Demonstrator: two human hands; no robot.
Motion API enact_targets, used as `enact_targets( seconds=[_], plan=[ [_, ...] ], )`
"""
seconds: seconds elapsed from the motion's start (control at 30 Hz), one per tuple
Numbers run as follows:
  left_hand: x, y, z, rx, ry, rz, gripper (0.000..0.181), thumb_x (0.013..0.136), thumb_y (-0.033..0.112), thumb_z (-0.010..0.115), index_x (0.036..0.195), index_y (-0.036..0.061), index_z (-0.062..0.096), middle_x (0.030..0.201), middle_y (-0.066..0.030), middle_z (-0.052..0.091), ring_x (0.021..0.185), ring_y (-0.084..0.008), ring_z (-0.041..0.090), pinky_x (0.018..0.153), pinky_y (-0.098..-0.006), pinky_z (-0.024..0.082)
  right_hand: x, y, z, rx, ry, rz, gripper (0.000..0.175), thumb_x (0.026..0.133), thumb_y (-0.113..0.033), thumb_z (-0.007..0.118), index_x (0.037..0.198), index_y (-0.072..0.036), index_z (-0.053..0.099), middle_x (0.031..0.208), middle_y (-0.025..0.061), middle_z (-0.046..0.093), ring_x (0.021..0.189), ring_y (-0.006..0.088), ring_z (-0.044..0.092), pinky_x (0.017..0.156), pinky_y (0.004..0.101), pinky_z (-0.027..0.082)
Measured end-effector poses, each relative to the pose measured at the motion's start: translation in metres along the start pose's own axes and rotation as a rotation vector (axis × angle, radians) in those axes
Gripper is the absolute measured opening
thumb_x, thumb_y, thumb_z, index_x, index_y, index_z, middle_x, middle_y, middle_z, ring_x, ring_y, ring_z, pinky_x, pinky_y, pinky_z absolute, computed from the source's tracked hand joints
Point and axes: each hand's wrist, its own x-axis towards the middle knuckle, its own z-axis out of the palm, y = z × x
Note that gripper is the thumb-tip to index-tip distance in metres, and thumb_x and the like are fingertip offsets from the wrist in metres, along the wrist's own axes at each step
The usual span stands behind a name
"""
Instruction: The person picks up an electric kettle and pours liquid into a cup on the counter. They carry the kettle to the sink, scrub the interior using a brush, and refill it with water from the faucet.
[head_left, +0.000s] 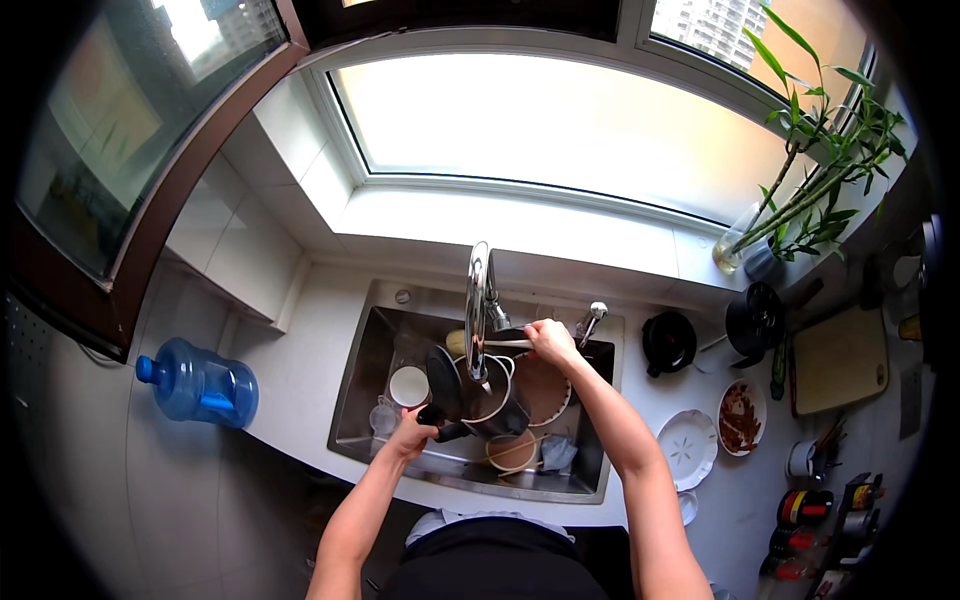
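My left hand (412, 436) grips a black handle at the front left of the saucepan (514, 416), which is tilted over the sink. A dark round lid or pan (442, 381) leans at the saucepan's left; whether my hand holds it too is unclear. My right hand (553, 343) is closed around the end of a long pale-handled tool (508, 343) with a yellowish head, behind the spout. Its fingertips meet the lever of the chrome faucet (477, 315). Water seems to leave the spout above the saucepan. A larger pot (546, 386) sits to the right.
The steel sink (609, 450) also holds a white bowl (409, 386), chopsticks (519, 470) and a grey plastic bag (559, 452). Rightward are a scalloped plate (687, 450), a plate of brown food scraps (742, 416) and a black pot (667, 343). A blue water jug (206, 384) lies left.
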Motion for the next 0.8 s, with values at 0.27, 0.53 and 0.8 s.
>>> enact_targets(
  seconds=[0.27,0.53,0.8],
  plan=[
    [0.0,-0.001,0.0,0.039,-0.002,-0.036,0.038,0.054,-0.013,0.06,0.088,0.0046,0.06,0.081,-0.0007,0.056,0.078,-0.0139,0.055,0.071,-0.0246,0.044,-0.002,-0.003,0.0,-0.003,0.025,0.01,0.031,0.092,-0.031,0.047,0.093,-0.01,0.071,0.066,0.0074,0.068,0.078,0.0248,0.067,0.079,0.0373,0.05],
    [-0.007,0.004,-0.001,0.058,0.027,-0.003,0.042,0.054,-0.013,0.059,0.092,0.0035,0.061,0.082,-0.0003,0.055,0.078,-0.0133,0.054,0.07,-0.0238,0.042,0.007,-0.008,-0.001,-0.033,0.008,-0.001,0.031,0.091,-0.027,0.049,0.087,-0.006,0.071,0.066,0.0086,0.068,0.075,0.0249,0.067,0.078,0.0366,0.051],
    [-0.01,0.004,-0.006,0.133,0.041,-0.009,0.045,0.055,-0.012,0.057,0.096,0.0033,0.062,0.084,0.0015,0.053,0.078,-0.0104,0.051,0.067,-0.0214,0.039,0.016,-0.017,-0.025,-0.182,0.002,-0.094,0.031,0.09,-0.029,0.05,0.08,-0.006,0.069,0.071,0.0123,0.067,0.075,0.0316,0.065,0.074,0.041,0.051]
  ],
)
